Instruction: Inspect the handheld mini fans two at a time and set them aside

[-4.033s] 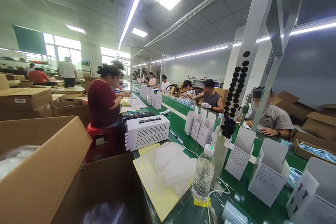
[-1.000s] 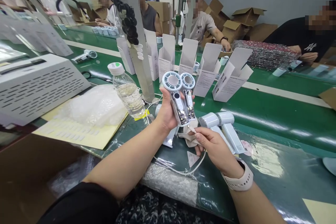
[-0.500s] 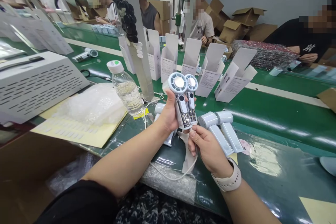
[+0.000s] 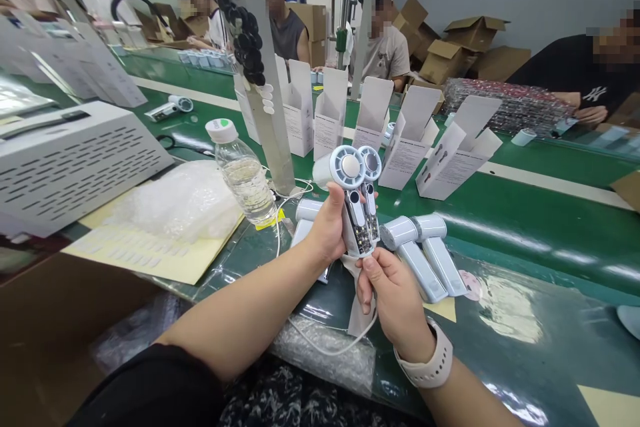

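Two light-blue handheld fans are gripped upright, side by side, in my left hand (image 4: 331,227). The front fan (image 4: 356,210) and the rear fan (image 4: 371,163) have round heads with silver centres and handles showing dark inner parts. My right hand (image 4: 397,300) pinches the end of a white cable (image 4: 338,353) at the bottom of the front fan's handle; the plug itself is hidden by my fingers. From there the cable loops below over the bench. Right of my hands, two more fans (image 4: 423,273) lie on the bench. Another fan (image 4: 307,210) is partly covered by my left hand.
A water bottle (image 4: 245,177) stands beside a metal post (image 4: 275,140). Open white boxes (image 4: 405,150) line the green belt (image 4: 540,173). At left are a vented grey case (image 4: 85,160) and a plastic bag (image 4: 175,197). Co-workers sit across the belt.
Both hands and the fans sit slightly lower in view and a little to the right. The rear fan's silver centre now looks darker. The grip of both hands is unchanged.
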Available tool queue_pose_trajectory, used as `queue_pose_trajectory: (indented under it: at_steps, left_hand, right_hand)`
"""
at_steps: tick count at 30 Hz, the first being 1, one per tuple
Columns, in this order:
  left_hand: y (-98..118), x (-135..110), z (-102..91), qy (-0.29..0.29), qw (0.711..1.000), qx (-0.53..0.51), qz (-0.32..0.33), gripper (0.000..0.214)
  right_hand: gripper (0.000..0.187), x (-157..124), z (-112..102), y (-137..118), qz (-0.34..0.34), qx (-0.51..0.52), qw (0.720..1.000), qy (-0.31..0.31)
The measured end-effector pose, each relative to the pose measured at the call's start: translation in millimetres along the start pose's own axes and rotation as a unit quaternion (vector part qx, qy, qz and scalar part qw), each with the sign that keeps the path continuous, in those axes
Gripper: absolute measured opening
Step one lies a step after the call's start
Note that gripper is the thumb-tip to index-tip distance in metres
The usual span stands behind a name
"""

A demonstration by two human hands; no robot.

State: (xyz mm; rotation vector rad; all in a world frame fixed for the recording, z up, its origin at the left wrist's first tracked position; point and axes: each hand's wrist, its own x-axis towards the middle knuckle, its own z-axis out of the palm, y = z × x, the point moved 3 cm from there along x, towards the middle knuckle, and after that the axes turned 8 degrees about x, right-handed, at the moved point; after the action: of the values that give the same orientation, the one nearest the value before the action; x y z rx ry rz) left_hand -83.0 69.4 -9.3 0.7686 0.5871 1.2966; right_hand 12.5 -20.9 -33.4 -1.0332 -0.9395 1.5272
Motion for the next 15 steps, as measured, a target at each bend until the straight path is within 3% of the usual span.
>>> queue_pose_trajectory:
  at_steps: [2,8,10,15]
  left_hand:
    - [-1,-1,0.2,0.008,1.000,-0.001,0.006,0.071]
    - [2,1,0.3,0.003,0.997,-0.070,-0.042,0.071]
    - [5,1,1.1,-0.005,0.995,-0.083,-0.046,0.071]
    - [11,-3,9.2,-0.045,0.997,-0.056,-0.014,0.069]
  right_hand:
    - [0.048,0,0,0,-0.020,-0.021,1.000,-0.009]
    - [0.039,-2,-3,-18,-0.168,-0.160,0.972,-0.023]
    - [0.038,-1,-6,-19,-0.166,-0.157,0.974,-0.007]
    - [0.044,3,-13,-12,-0.083,-0.087,0.992,0.038]
